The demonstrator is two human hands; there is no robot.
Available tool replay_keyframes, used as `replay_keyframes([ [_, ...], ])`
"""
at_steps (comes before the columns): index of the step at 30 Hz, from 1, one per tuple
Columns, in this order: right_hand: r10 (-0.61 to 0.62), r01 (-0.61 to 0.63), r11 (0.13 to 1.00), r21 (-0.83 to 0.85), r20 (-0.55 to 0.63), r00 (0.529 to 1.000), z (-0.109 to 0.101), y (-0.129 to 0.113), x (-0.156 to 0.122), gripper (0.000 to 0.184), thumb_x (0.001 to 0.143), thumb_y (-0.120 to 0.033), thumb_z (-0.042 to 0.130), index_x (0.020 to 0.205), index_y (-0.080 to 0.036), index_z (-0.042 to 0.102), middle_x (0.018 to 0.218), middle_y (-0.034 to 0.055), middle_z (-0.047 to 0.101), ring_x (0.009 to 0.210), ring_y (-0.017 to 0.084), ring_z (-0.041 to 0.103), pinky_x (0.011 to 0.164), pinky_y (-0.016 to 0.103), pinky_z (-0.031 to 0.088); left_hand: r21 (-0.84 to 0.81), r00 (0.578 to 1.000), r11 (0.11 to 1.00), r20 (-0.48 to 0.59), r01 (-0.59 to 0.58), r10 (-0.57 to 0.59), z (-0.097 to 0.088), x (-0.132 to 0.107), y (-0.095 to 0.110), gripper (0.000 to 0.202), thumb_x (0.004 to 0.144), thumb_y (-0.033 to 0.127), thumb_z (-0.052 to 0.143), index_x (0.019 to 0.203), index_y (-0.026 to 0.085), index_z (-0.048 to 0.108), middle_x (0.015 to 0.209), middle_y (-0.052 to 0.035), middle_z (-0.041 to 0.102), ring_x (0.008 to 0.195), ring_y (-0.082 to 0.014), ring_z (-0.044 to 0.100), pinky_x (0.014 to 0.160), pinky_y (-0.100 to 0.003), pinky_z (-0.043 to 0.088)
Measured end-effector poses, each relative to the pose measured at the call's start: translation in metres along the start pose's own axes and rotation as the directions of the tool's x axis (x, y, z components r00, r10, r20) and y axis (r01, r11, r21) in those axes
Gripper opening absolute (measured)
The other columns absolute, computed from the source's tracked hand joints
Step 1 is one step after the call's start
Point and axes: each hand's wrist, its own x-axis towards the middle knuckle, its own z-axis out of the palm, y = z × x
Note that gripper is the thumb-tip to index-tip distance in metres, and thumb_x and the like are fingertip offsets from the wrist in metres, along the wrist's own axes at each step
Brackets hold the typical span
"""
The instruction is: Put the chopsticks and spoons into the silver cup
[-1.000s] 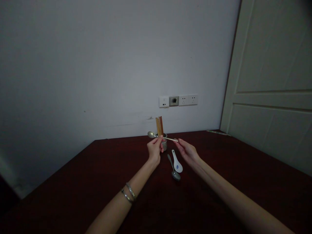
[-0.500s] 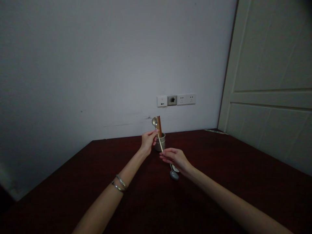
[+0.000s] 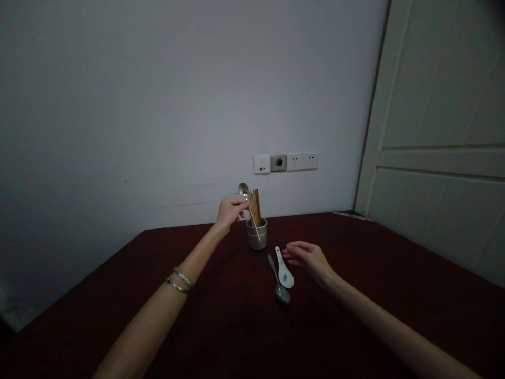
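Note:
My left hand [image 3: 232, 211] pinches a long-handled metal spoon [image 3: 243, 188] near its bowl, which points up. The thin handle slants down to the right, across the front of a grey utensil cup [image 3: 258, 243]. Several chopsticks [image 3: 255, 207] stand upright in the cup. My right hand [image 3: 306, 257] hovers just right of a white ceramic spoon [image 3: 285, 275] with a blue mark. Its fingers stretch forward, slightly curled, holding nothing. Left of the ceramic spoon lies a grey metal spoon [image 3: 282, 293], bowl toward me.
The dark red table [image 3: 221, 326] reaches back to a pale wall [image 3: 177, 105] with sockets [image 3: 302, 161]. A light panelled door [image 3: 442, 116] rises at the right. A thin flat strip [image 3: 351, 216] lies along the table's back right edge.
My right hand has let go of the long spoon's handle and moved right. My left hand has shifted left and slightly up with the spoon. The ceramic spoon is now uncovered.

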Motion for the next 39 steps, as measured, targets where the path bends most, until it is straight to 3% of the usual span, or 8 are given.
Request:
replay_keyframes([
  [6,0.004,-0.002,1.000,0.013,-0.166,0.986,-0.043,0.022,0.006,0.020,0.061,-0.026,0.067,0.075,-0.012,0.063,0.067,0.0071,0.066,0.060,0.014,0.062,0.053,0.021,0.049,0.191,0.997,0.980,-0.048,-0.056,0.067,-0.002,0.047,0.005,0.019,0.067,0.024,0.061,0.076,0.007,0.066,0.070,-0.0083,0.064,0.037,-0.0037,0.044,0.030,-0.014,0.028],
  [13,-0.013,0.010,1.000,-0.028,-0.124,0.992,-0.048,0.034,0.012,0.023,0.061,-0.030,0.065,0.078,-0.013,0.064,0.068,0.0063,0.065,0.059,0.014,0.059,0.052,0.022,0.047,0.328,0.995,0.944,-0.072,-0.042,0.070,0.007,0.078,-0.025,0.021,0.069,0.026,0.058,0.076,0.008,0.067,0.069,-0.0075,0.065,0.036,-0.0038,0.045,0.031,-0.014,0.028],
  [23,-0.020,0.016,0.999,-0.044,-0.077,0.997,-0.050,0.034,0.011,0.023,0.062,-0.029,0.061,0.078,-0.013,0.064,0.064,0.0052,0.062,0.056,0.013,0.056,0.050,0.022,0.043,0.468,0.998,0.882,-0.052,0.056,-0.035,0.014,0.078,-0.076,0.018,0.070,0.025,0.057,0.069,0.010,0.068,0.063,-0.0046,0.063,0.039,-0.0049,0.047,0.038,-0.015,0.034],
  [28,-0.023,0.018,0.997,-0.076,-0.063,0.998,-0.049,0.033,0.011,0.024,0.061,-0.029,0.059,0.079,-0.012,0.064,0.063,0.0054,0.062,0.055,0.013,0.056,0.050,0.023,0.043,0.508,0.999,0.860,-0.048,0.043,-0.022,0.015,0.079,-0.095,0.020,0.069,0.029,0.058,0.068,0.012,0.069,0.060,-0.0040,0.063,0.041,-0.0070,0.048,0.041,-0.018,0.034],
  [39,-0.023,0.021,0.995,-0.101,-0.025,0.999,-0.048,0.032,0.009,0.023,0.062,-0.028,0.056,0.079,-0.013,0.065,0.062,0.0039,0.061,0.053,0.012,0.055,0.049,0.022,0.040,0.492,0.998,0.869,-0.055,0.045,-0.021,0.017,0.068,-0.105,0.019,0.069,0.028,0.060,0.072,0.012,0.070,0.069,-0.0068,0.067,0.060,-0.0130,0.058,0.053,-0.020,0.038],
])
